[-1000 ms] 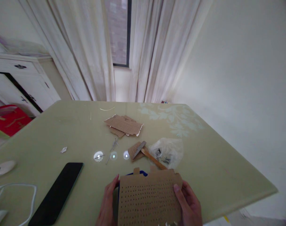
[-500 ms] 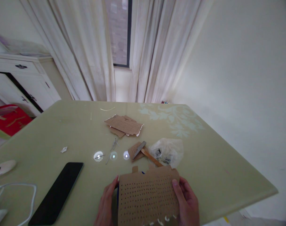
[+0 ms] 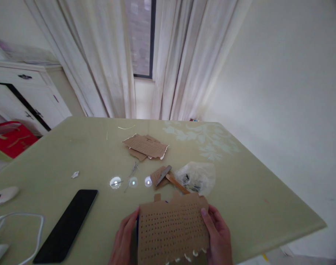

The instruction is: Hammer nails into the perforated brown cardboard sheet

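A piece of brown cardboard (image 3: 172, 230), punched with rows of small holes and torn along its lower edge, is held up between my hands near the table's front. My left hand (image 3: 125, 237) grips its left edge, where a strip of dark blue shows behind it. On the right edge, my right hand (image 3: 218, 235) pinches the board with the thumb in front. Just beyond lies a hammer (image 3: 179, 184) with a wooden handle, its head resting on a small holed cardboard scrap (image 3: 157, 175). Beside it sits a clear plastic bag (image 3: 198, 176) with dark metal bits inside.
More torn holed cardboard pieces (image 3: 147, 146) are stacked farther back. Several nails (image 3: 134, 169) lie near shiny round spots on the green tabletop (image 3: 101, 158). At left are a black phone (image 3: 68, 224), a white cable (image 3: 39, 230) and a white oval device (image 3: 4, 196).
The cardboard and both hands have shifted slightly left, and the board has tilted a little. My hold on it stays the same.
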`<action>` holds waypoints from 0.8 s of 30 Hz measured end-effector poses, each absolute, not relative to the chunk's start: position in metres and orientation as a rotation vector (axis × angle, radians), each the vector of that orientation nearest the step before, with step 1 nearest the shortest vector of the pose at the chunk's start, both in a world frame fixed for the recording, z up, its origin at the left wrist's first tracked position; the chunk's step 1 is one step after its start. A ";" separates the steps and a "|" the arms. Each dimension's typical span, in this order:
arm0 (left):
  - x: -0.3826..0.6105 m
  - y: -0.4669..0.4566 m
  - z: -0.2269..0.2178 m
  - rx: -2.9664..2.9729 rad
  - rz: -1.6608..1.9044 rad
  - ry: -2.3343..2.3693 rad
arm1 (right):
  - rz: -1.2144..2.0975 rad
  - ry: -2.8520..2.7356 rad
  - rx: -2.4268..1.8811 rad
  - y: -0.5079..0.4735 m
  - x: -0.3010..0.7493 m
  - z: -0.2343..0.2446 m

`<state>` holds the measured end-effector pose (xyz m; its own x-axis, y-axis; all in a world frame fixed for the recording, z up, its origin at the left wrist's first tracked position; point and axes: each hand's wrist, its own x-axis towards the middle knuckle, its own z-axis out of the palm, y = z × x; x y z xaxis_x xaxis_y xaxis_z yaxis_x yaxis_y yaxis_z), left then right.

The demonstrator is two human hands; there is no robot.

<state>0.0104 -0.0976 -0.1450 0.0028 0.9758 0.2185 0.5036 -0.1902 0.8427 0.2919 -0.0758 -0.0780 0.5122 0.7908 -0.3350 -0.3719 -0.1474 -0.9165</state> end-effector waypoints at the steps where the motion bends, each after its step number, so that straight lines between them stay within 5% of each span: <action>1: 0.010 -0.097 -0.146 1.749 1.135 1.512 | 1.055 -0.401 -1.373 -0.075 0.291 -0.077; 24: 0.001 -0.103 -0.145 1.769 1.092 1.525 | 1.019 -0.416 -1.377 -0.068 0.294 -0.072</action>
